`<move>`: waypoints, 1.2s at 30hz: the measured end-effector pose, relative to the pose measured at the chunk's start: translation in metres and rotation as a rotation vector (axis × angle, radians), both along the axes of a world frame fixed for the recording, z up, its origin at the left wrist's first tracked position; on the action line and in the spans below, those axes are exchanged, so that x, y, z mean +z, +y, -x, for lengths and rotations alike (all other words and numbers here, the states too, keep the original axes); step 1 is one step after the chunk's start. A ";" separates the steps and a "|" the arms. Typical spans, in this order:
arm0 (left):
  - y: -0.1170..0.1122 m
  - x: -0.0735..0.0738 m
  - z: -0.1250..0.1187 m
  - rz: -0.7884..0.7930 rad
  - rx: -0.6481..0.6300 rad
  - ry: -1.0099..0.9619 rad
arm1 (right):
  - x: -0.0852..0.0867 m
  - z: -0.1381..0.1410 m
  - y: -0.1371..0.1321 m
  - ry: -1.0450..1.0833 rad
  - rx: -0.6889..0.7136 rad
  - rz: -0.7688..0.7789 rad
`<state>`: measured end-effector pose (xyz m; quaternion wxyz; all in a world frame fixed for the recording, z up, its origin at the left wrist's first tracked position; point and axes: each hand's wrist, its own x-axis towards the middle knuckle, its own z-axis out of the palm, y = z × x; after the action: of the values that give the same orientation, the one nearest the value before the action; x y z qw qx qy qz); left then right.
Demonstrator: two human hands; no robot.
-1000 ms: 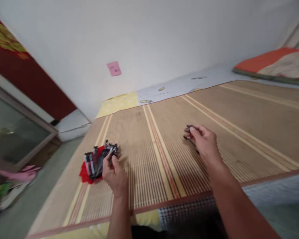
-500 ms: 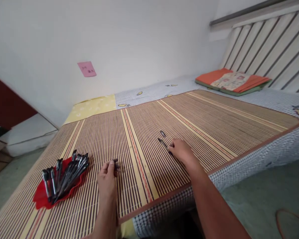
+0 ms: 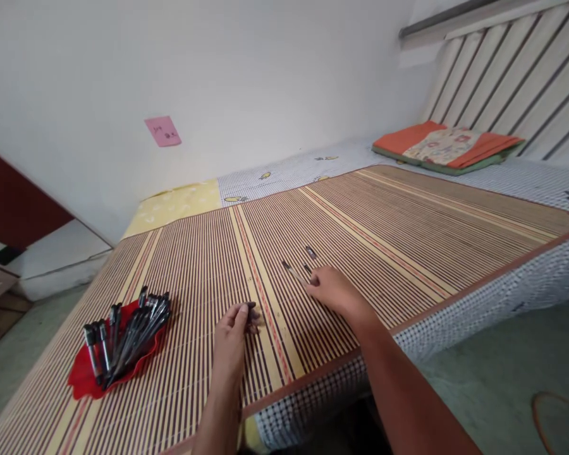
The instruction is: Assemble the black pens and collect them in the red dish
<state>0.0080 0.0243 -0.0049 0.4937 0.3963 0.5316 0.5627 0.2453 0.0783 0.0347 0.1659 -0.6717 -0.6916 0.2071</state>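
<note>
My left hand (image 3: 234, 332) is low over the bamboo mat (image 3: 384, 215), fingers pinched on a small dark piece, likely a pen cap (image 3: 252, 311). My right hand (image 3: 330, 291) is closed around a thin pen (image 3: 294, 272) whose tip points up and left. A small dark cap (image 3: 311, 253) lies on the mat just beyond the right hand. A red dish (image 3: 83, 382) with several dark pens (image 3: 128, 332) sits on the mat to the left of my left hand.
The mat covers a checked bedsheet (image 3: 493, 297). A folded orange and green cushion (image 3: 448, 146) lies at the far right by a slatted headboard (image 3: 516, 82). A pink note (image 3: 162, 131) is stuck on the white wall. Floor lies to the right.
The view swung right a second ago. Since half a second ago my left hand moved right toward the right hand, and the right hand lifted the pen and shifted left.
</note>
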 end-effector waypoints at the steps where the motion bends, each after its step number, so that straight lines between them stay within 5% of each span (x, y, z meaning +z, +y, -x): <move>1: 0.000 0.000 -0.003 0.021 -0.041 -0.054 | -0.001 0.011 -0.002 0.089 0.059 0.000; 5: -0.003 0.006 -0.013 0.099 -0.153 -0.256 | -0.008 0.063 -0.012 0.381 0.317 0.062; 8: -0.003 0.009 -0.012 0.127 -0.086 -0.299 | -0.011 0.076 -0.011 0.459 0.419 0.061; 10: -0.002 0.009 -0.007 0.128 -0.035 -0.313 | -0.010 0.062 -0.004 0.434 0.318 -0.010; 15: -0.003 0.010 -0.002 0.092 -0.104 -0.292 | -0.011 -0.003 0.016 -0.016 -0.193 -0.119; 25: -0.006 0.009 -0.009 0.018 -0.211 -0.220 | -0.030 -0.008 0.021 -0.154 -0.177 0.000; 30: -0.007 0.008 -0.010 0.010 -0.179 -0.189 | -0.023 0.008 0.016 0.384 -0.027 -0.123; 33: -0.007 0.007 -0.014 0.014 -0.145 -0.217 | -0.016 0.032 0.007 0.902 0.103 0.016; 36: -0.007 0.009 -0.017 0.020 -0.143 -0.254 | -0.011 0.059 -0.001 1.155 0.192 0.159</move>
<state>0.0251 0.0171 0.0040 0.5997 0.3539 0.4410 0.5663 0.1866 0.0777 0.0236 0.4455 -0.3951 -0.5292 0.6045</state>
